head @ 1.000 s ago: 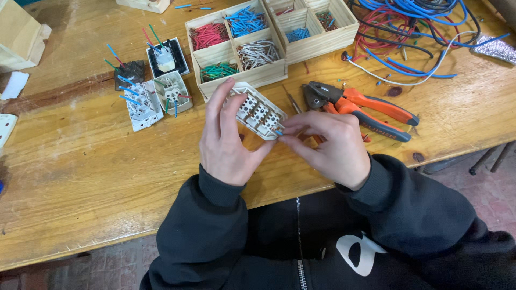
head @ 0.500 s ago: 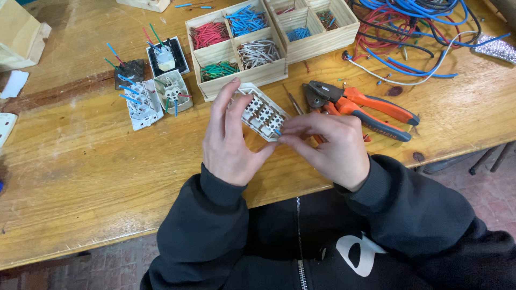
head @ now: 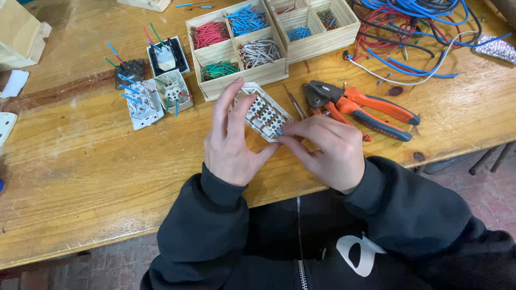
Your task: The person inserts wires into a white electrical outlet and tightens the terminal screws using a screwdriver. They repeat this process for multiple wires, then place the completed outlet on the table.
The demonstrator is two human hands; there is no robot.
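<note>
Seen from the head camera: both hands meet above the near edge of the wooden table. The left hand grips a white switch block from its left side, fingers curled over the top edge, thumb below — closed on it. The block is tilted, its long axis running from upper left to lower right, with its terminal face turned up toward the camera. The right hand lies just to the block's lower right, fingertips pinched narrowly on a short blue wire at the block's near corner; this hand is the nearer to that corner. Beyond the right hand, orange-handled pliers rest on the table. Farther back stands a wooden tray of sorted wire pieces, and to its left several other switch parts lie apart. Loose cables are heaped at upper right.
</note>
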